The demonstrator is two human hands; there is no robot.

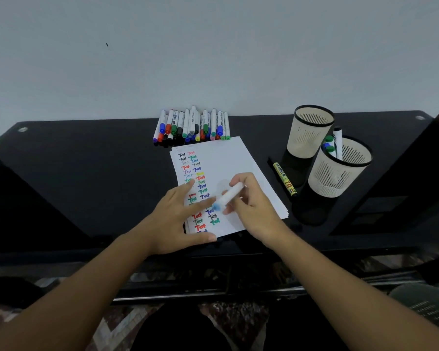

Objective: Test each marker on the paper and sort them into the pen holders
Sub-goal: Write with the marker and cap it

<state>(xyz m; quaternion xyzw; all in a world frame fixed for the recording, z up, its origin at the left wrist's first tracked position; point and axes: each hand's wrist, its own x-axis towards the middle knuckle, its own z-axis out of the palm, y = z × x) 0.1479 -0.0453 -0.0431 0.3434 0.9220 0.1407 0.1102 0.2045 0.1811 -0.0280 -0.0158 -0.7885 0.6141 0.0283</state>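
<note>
A white sheet of paper (228,158) lies on the black table, with two columns of the word "Test" in many colours. My left hand (178,219) lies flat on its lower left part, fingers spread. My right hand (251,206) grips a white marker (230,195) with a light blue end that points down left, just above the paper. A row of several capped markers (192,127) lies behind the paper. Two beige mesh pen holders stand at the right: the far one (311,133) looks empty, the near one (340,168) holds several markers.
A yellow marker (285,179) lies on the black table (86,160) between the paper and the holders. A pale wall rises right behind the table. The table's front edge runs just below my hands.
</note>
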